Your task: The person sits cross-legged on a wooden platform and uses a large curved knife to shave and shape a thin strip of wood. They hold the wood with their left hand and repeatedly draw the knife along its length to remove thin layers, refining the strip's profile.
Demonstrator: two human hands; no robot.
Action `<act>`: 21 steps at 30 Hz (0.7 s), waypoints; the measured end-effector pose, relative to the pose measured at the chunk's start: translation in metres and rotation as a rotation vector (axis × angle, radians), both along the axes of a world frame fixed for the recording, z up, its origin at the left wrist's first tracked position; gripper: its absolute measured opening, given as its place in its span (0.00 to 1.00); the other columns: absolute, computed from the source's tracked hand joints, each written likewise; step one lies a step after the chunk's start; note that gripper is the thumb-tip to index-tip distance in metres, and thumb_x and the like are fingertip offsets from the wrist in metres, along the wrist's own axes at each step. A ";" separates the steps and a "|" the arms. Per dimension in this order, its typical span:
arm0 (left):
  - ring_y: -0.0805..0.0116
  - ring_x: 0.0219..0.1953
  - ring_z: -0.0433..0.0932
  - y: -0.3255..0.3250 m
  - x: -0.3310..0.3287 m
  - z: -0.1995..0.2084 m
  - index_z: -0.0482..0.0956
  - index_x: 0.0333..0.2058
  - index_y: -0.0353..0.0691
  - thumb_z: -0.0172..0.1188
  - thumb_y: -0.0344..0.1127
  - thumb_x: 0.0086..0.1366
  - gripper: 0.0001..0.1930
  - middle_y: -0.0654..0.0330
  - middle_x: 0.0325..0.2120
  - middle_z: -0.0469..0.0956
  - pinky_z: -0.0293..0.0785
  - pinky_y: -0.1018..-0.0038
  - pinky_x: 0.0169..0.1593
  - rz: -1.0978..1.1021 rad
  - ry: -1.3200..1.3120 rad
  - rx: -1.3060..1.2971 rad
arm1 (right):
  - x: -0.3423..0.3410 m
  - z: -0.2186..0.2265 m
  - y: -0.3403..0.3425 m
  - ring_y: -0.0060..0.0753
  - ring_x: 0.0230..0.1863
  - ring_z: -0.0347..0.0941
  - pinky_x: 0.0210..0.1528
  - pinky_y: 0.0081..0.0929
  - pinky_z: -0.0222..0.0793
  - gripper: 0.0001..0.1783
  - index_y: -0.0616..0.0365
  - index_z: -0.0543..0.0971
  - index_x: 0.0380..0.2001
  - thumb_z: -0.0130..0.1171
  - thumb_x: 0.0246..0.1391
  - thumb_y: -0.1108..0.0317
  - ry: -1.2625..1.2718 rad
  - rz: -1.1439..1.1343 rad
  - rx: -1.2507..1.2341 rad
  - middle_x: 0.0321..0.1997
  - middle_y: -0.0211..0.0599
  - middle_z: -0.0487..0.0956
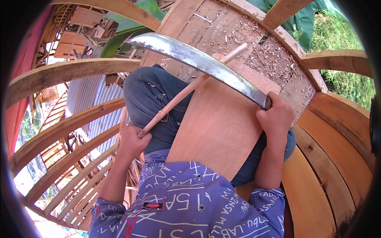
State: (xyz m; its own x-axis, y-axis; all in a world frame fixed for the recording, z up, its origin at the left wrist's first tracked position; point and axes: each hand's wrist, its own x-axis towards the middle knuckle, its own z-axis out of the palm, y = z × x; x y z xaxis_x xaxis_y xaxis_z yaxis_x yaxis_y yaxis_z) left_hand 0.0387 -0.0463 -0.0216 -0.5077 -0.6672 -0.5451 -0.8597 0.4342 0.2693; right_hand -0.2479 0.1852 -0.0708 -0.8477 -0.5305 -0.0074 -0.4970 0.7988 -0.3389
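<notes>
The person sits inside a curved frame of wooden ribs [71, 73], a broad reddish plank [222, 127] lying across the lap in blue jeans [152, 97]. The left hand [133, 141] is closed tight round the near end of a thin wooden stick [186, 90], which slants up across the knee and over the plank's top edge. The right hand [278, 115] has its fingers wrapped round the handle of a long curved blade [198, 59], a sickle-like knife whose bright steel arches over the stick and seems to bear on it near the far end, though the exact contact is hard to make out from here.

The stick looks light and stiff, slender enough to snap or spring if pressed hard; it wants holding low, well away from the edge. The blade looks heavy and sharp, safe only at its handle. Wood shavings [270, 53] lie scattered on the boards beyond, with green leaves [309, 20] behind.
</notes>
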 end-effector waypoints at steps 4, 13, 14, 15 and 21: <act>0.55 0.10 0.69 0.002 -0.003 0.002 0.70 0.12 0.27 0.56 0.37 0.45 0.15 0.45 0.07 0.63 0.63 0.63 0.20 0.004 -0.004 -0.015 | 0.007 0.007 -0.004 0.47 0.22 0.73 0.24 0.40 0.66 0.07 0.54 0.74 0.17 0.57 0.26 0.69 -0.010 0.030 0.011 0.17 0.39 0.74; 0.65 0.09 0.61 0.002 -0.001 -0.001 0.65 0.12 0.26 0.54 0.36 0.45 0.16 0.50 0.06 0.58 0.59 0.64 0.19 0.002 0.028 0.013 | 0.003 0.004 0.001 0.46 0.22 0.73 0.24 0.42 0.65 0.08 0.55 0.74 0.18 0.57 0.27 0.67 -0.020 0.062 0.000 0.18 0.39 0.75; 0.65 0.09 0.61 0.002 -0.002 -0.002 0.64 0.12 0.26 0.54 0.36 0.45 0.17 0.51 0.06 0.57 0.59 0.65 0.19 -0.014 0.042 0.000 | 0.000 0.004 0.004 0.46 0.22 0.73 0.24 0.42 0.65 0.08 0.55 0.74 0.18 0.57 0.28 0.67 -0.039 0.012 0.035 0.18 0.39 0.75; 0.66 0.09 0.61 0.001 -0.001 -0.001 0.64 0.12 0.26 0.54 0.36 0.45 0.17 0.51 0.06 0.57 0.59 0.65 0.19 -0.002 0.034 -0.004 | -0.001 0.004 0.005 0.46 0.22 0.73 0.24 0.42 0.65 0.08 0.55 0.74 0.18 0.57 0.28 0.67 -0.057 -0.038 0.069 0.18 0.39 0.74; 0.66 0.09 0.59 0.002 -0.001 -0.002 0.63 0.12 0.26 0.54 0.36 0.44 0.17 0.51 0.06 0.55 0.58 0.65 0.18 0.005 -0.005 -0.025 | 0.018 0.013 -0.010 0.47 0.22 0.73 0.24 0.43 0.65 0.06 0.55 0.73 0.16 0.56 0.29 0.67 -0.042 0.102 0.006 0.17 0.39 0.74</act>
